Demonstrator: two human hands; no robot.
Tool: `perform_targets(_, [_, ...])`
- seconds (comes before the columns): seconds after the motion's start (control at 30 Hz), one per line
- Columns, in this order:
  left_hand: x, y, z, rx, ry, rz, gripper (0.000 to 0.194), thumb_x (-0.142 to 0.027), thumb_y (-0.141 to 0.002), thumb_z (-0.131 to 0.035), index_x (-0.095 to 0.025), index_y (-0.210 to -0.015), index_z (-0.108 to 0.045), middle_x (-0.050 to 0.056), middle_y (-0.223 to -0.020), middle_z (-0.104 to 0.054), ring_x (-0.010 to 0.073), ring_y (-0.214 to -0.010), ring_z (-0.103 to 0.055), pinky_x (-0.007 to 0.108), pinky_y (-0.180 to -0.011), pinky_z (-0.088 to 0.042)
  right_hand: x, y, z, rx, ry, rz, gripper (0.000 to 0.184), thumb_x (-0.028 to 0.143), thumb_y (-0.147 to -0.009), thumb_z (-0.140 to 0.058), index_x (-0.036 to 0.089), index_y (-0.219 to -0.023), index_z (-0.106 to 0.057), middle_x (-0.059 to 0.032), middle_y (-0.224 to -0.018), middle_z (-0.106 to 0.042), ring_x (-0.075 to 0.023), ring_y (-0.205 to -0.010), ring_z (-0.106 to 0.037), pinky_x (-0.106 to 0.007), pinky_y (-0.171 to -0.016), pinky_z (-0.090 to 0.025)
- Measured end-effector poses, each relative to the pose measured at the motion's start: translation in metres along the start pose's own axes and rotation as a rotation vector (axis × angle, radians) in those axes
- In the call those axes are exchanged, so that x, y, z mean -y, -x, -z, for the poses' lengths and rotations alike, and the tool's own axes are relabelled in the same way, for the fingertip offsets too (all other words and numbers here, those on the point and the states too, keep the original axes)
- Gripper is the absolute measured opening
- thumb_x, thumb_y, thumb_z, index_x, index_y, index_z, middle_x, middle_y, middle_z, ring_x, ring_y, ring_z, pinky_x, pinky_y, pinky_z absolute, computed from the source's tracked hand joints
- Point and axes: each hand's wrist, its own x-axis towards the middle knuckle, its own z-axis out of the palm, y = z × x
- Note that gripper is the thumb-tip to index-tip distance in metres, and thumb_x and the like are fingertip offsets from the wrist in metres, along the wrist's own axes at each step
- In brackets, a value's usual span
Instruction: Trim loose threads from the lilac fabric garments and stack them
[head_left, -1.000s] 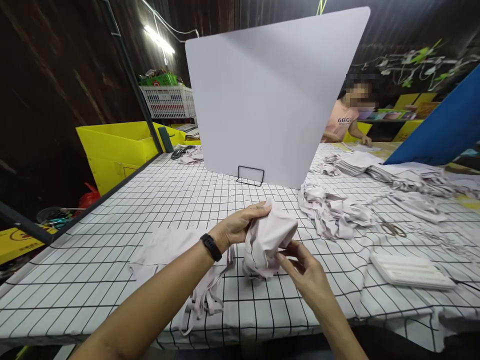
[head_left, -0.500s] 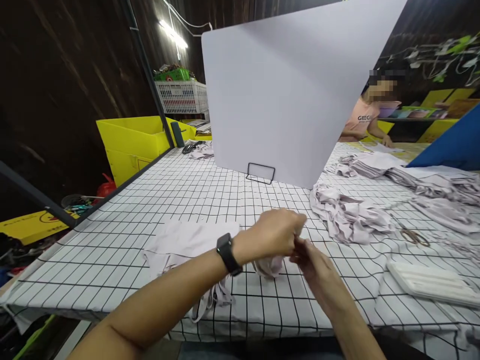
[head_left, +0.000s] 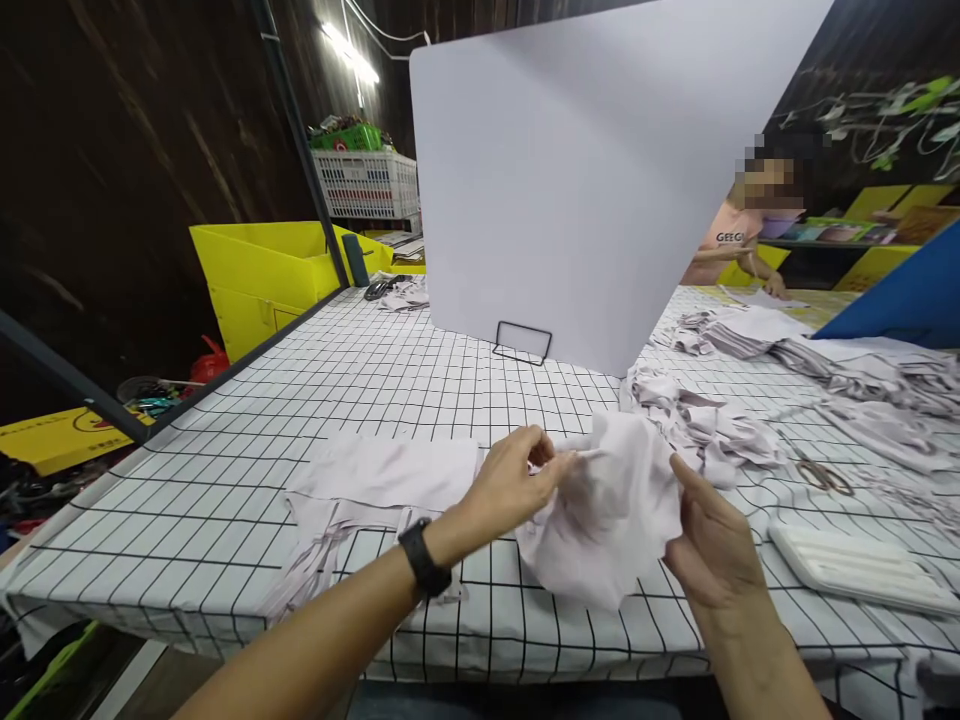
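A crumpled pale pinkish-grey cloth piece (head_left: pixel 611 520) hangs just over the table's near side, between my two hands. My left hand (head_left: pixel 525 465), with a dark watch on the wrist, pinches its upper left edge between thumb and fingers. At the cloth's right edge is my right hand (head_left: pixel 709 540), thumb up and fingers curled round the side, some fingertips hidden. To the left, flat pieces of the same cloth (head_left: pixel 390 465) lie on the checked tablecloth (head_left: pixel 375 380), with narrow strips trailing towards the front edge.
A large white board (head_left: pixel 585 190) stands behind, with a black wire stand (head_left: pixel 523 342) at its foot. On the right are bunched cloth (head_left: pixel 705 420), scissors (head_left: pixel 825 475) and a white ridged object (head_left: pixel 855 565). A co-worker (head_left: pixel 739 235) handles cloth beyond. Yellow bins (head_left: pixel 262 280) stand left.
My hands were close together over a small bunch of cloth. They are now apart, the right one further right, and the cloth is opened out between them.
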Motion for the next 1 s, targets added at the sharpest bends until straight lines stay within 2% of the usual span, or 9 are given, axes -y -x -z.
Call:
perform_targets(0.1, [0.009,-0.019,0.005,0.17,0.225,0.192,0.053,-0.066,-0.08,-0.072,-0.019,-0.102,-0.06,0.009,-0.105,-0.063,0.0195,-0.087,-0.056,0.027,-0.066,-0.04,0.005,0.0,0.0,0.019,0.054,0.023,0.036,0.042,-0.076,-0.08,0.026,-0.108,-0.077,-0.008,-0.113,-0.08,-0.0382,-0.128,-0.061,-0.05,-0.104,-0.056])
perform_targets(0.2, [0.014,-0.028,0.004,0.328,0.455,0.29,0.055,-0.067,-0.077,-0.074,-0.017,-0.096,-0.064,0.009,-0.101,-0.065,0.0174,-0.086,-0.058,0.027,-0.069,-0.041,0.011,-0.001,0.004,-0.054,0.04,0.028,0.04,0.038,-0.075,-0.08,0.026,-0.113,-0.076,-0.0069,-0.114,-0.079,-0.0373,-0.128,-0.061,-0.049,-0.102,-0.057])
perform_targets(0.3, [0.016,-0.033,0.002,0.413,0.583,0.252,0.041,-0.049,-0.071,-0.086,-0.016,-0.08,-0.064,0.002,-0.081,-0.062,0.0123,-0.074,-0.056,0.025,-0.065,-0.039,0.014,-0.002,0.013,-0.134,0.016,0.037,0.042,0.034,-0.076,-0.078,0.027,-0.117,-0.074,-0.0057,-0.115,-0.079,-0.0356,-0.128,-0.062,-0.047,-0.101,-0.059])
perform_targets(0.4, [0.015,-0.037,0.005,0.48,0.636,0.196,0.031,-0.028,-0.066,-0.089,-0.015,-0.068,-0.062,-0.001,-0.07,-0.06,0.0101,-0.067,-0.058,0.025,-0.064,-0.04,0.014,-0.006,0.027,-0.103,0.056,0.048,0.044,0.033,-0.078,-0.077,0.028,-0.122,-0.072,-0.0047,-0.115,-0.079,-0.0331,-0.128,-0.063,-0.043,-0.1,-0.06])
perform_targets(0.47, [0.012,-0.039,0.009,0.476,0.63,0.18,0.024,-0.027,-0.069,-0.085,-0.015,-0.07,-0.064,-0.001,-0.069,-0.061,0.0099,-0.063,-0.06,0.025,-0.061,-0.042,0.013,-0.009,0.037,-0.085,0.092,0.061,0.045,0.03,-0.079,-0.078,0.029,-0.123,-0.071,-0.0031,-0.115,-0.08,-0.0311,-0.125,-0.065,-0.038,-0.099,-0.061])
perform_targets(0.57, [0.006,-0.041,0.017,0.423,0.555,0.154,0.019,-0.029,-0.074,-0.079,-0.015,-0.076,-0.067,-0.002,-0.069,-0.059,0.0065,-0.053,-0.052,0.024,-0.051,-0.039,0.014,-0.015,0.05,-0.106,0.099,0.079,0.045,0.025,-0.077,-0.079,0.032,-0.121,-0.073,0.0001,-0.115,-0.08,-0.0287,-0.122,-0.067,-0.034,-0.1,-0.06])
perform_targets(0.7, [-0.003,-0.041,0.022,0.424,0.458,0.103,0.017,-0.028,-0.074,-0.078,-0.014,-0.078,-0.07,0.0,-0.073,-0.061,0.0061,-0.056,-0.048,0.022,-0.049,-0.038,0.021,-0.02,0.059,-0.096,0.134,0.079,0.036,0.028,-0.079,-0.079,0.031,-0.114,-0.076,-0.0006,-0.114,-0.08,-0.0304,-0.128,-0.063,-0.036,-0.103,-0.059])
perform_targets(0.93, [-0.004,-0.041,0.019,0.236,0.39,0.042,0.008,-0.022,-0.079,-0.068,-0.014,-0.078,-0.069,0.0,-0.071,-0.059,0.0084,-0.061,-0.049,0.022,-0.052,-0.037,0.027,-0.012,0.048,-0.159,0.123,0.059,0.031,0.035,-0.079,-0.075,0.031,-0.11,-0.077,-0.0026,-0.117,-0.079,-0.0338,-0.132,-0.059,-0.045,-0.103,-0.058])
perform_targets(1.0, [-0.001,-0.043,0.02,0.231,0.368,0.023,0.009,-0.023,-0.08,-0.068,-0.015,-0.079,-0.07,0.0,-0.07,-0.058,0.0083,-0.061,-0.049,0.022,-0.051,-0.035,0.026,-0.008,0.044,-0.184,0.099,0.061,0.031,0.037,-0.081,-0.072,0.033,-0.111,-0.077,-0.0019,-0.122,-0.077,-0.0338,-0.133,-0.058,-0.047,-0.105,-0.056])
